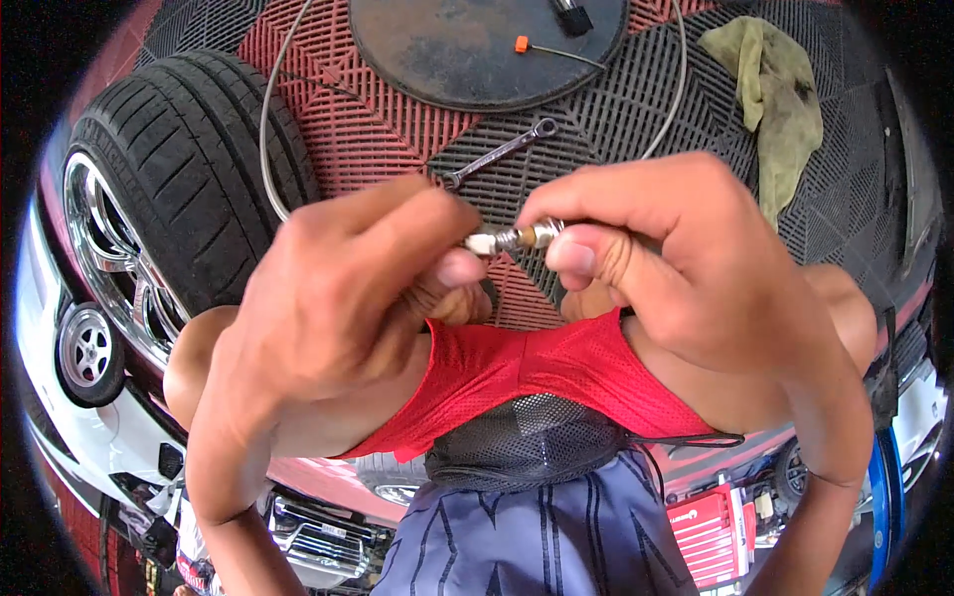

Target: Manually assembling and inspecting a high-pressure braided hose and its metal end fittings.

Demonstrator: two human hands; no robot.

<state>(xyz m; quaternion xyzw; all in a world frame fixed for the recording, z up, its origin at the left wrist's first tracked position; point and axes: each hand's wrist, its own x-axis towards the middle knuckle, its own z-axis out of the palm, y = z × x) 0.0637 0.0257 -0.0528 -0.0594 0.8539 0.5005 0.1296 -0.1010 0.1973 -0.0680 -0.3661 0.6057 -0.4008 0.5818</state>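
Observation:
Between my hands, in front of my knees, two small metal hose fittings meet end to end. My left hand (348,288) pinches the silver fitting (481,243), whose threaded part points right. My right hand (676,248) grips the other fitting (542,234), silver with a brass-coloured band, between thumb and forefinger. The threads touch or enter this second fitting; how far cannot be told. A thin grey hose (266,129) passes behind my left hand, and a similar length (680,89) passes behind my right. Just beyond my fingers, a combination wrench (497,154) lies on the floor.
A wheel with a wide tyre (204,159) stands close on the left. Ahead is a round dark plate (437,60) bearing an orange-tipped cable (523,45) and a black-ended tool (572,18). A stained yellowish cloth (780,94) lies right on the red and black grid floor (343,104).

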